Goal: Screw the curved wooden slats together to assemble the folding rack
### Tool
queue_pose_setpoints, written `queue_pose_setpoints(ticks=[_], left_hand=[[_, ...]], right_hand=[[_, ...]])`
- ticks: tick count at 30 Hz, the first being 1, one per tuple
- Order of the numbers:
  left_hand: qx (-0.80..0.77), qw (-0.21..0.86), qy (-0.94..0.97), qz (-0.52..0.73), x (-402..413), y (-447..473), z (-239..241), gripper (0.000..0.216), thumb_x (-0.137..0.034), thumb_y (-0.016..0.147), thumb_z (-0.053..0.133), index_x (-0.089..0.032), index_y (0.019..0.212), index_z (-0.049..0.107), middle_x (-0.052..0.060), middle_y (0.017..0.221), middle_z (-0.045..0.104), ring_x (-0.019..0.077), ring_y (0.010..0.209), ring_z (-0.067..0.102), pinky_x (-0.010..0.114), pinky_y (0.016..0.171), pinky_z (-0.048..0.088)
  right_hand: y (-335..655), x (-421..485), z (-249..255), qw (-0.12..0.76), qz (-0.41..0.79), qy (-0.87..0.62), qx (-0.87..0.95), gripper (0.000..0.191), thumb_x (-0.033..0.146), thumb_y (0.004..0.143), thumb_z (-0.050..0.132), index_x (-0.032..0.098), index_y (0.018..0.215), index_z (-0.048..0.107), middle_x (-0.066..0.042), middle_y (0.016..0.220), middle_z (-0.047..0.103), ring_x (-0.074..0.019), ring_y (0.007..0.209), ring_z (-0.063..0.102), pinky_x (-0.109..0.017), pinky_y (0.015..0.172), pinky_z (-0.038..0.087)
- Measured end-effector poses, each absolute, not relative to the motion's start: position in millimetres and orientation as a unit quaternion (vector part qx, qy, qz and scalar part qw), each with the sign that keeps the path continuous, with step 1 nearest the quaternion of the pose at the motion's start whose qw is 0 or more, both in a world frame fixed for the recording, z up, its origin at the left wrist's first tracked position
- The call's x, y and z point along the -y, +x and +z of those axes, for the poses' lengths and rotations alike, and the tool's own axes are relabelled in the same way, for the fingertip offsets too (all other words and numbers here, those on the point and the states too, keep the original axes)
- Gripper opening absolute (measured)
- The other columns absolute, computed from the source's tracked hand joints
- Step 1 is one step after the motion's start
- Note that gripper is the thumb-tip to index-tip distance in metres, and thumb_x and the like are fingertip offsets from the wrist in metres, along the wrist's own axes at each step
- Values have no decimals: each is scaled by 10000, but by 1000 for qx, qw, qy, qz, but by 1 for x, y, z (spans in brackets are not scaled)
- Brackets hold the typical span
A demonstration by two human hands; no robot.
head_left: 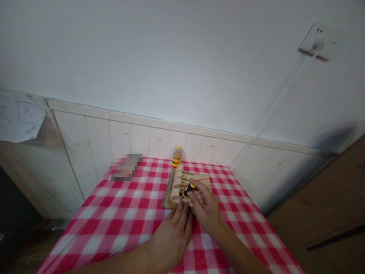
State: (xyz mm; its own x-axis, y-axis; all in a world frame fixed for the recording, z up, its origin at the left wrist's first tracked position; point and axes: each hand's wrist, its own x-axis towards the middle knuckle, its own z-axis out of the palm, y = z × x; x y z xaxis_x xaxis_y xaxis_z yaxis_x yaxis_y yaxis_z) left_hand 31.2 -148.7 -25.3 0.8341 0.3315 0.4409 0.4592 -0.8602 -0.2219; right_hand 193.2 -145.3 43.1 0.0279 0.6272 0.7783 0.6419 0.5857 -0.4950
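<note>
My right hand (205,207) is closed around a yellow and black screwdriver (189,188), pinched between thumb and fingers. Its tip points down and left into a pale wooden piece with curved, rounded ends and slots (177,186). Under that piece lies a rough brown board (167,196). My left hand (175,232) rests with its fingers stretched forward against the near edge of the wooden piece, close to my right hand. Small dark screw heads or holes show on the wood near my fingertips; I cannot tell which.
A red and white checked cloth (114,224) covers the table. By the wall stands a clear, yellow-based bit container (176,156). A pixelated flat object (127,167) lies at the back left. A white cable (265,114) hangs from the wall socket (319,42).
</note>
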Motion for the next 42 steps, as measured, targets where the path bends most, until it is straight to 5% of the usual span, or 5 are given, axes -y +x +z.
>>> queue_pose_setpoints(ticks=[13, 21, 42], left_hand=[[209, 170, -944, -190, 148, 32, -30, 518, -267, 1048, 517, -13, 1499, 538, 302, 1552, 523, 410, 1507, 449, 535, 1186, 391], [203, 170, -943, -200, 148, 32, -26, 545, -372, 1065, 537, -65, 1515, 549, 254, 1575, 521, 407, 1504, 456, 528, 1236, 336], [204, 181, -933, -233, 148, 31, -24, 487, -344, 1072, 515, -26, 1428, 610, 267, 1484, 606, 403, 1447, 531, 499, 1185, 408]], right_hand=[[187, 142, 44, 592, -21, -416, 690, 424, 139, 958, 702, 339, 1331, 683, -39, 1161, 814, -216, 1030, 805, -358, 894, 692], [187, 151, 45, 545, -13, -418, 727, 438, 96, 986, 594, 284, 1374, 676, -73, 1236, 808, -220, 1122, 792, -367, 998, 662], [188, 144, 45, 582, 6, -398, 709, 497, 90, 957, 685, 363, 1372, 682, -24, 1207, 814, -200, 1060, 806, -303, 909, 688]])
